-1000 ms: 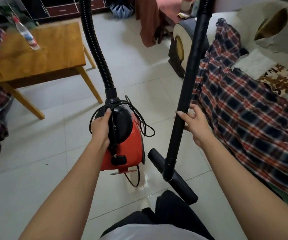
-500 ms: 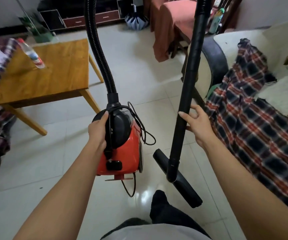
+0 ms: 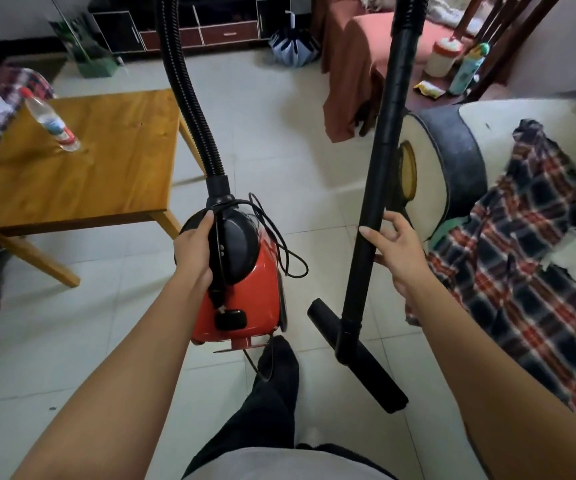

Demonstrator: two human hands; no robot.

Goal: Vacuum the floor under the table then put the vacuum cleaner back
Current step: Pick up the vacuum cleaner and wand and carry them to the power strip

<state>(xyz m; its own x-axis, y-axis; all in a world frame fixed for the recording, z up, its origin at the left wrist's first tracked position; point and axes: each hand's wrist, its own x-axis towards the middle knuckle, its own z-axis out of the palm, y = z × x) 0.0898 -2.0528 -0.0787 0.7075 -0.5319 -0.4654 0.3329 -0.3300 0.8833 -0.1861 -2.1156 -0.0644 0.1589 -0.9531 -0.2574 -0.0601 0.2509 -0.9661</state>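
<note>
A red and black vacuum cleaner (image 3: 255, 292) hangs just above the tiled floor in front of me. My left hand (image 3: 194, 249) grips its black top handle, with the cord looped beside it. A ribbed black hose (image 3: 184, 84) rises from the body out of the top of the view. My right hand (image 3: 395, 252) holds the black wand (image 3: 380, 174) loosely, thumb in front and fingers spread behind. The floor nozzle (image 3: 359, 355) at the wand's end hovers near my dark trouser leg. The wooden table (image 3: 82, 161) stands at the left.
A plastic water bottle (image 3: 52, 121) stands on the table. A sofa with a plaid blanket (image 3: 518, 258) fills the right side. A round drum-like stool (image 3: 445, 171) sits ahead right, a cloth-draped chair (image 3: 355, 64) and a dark cabinet (image 3: 203, 26) beyond.
The view has advanced across the room and tilted up, so the table and cabinet show more. Both hands keep the same hold on the vacuum and wand.
</note>
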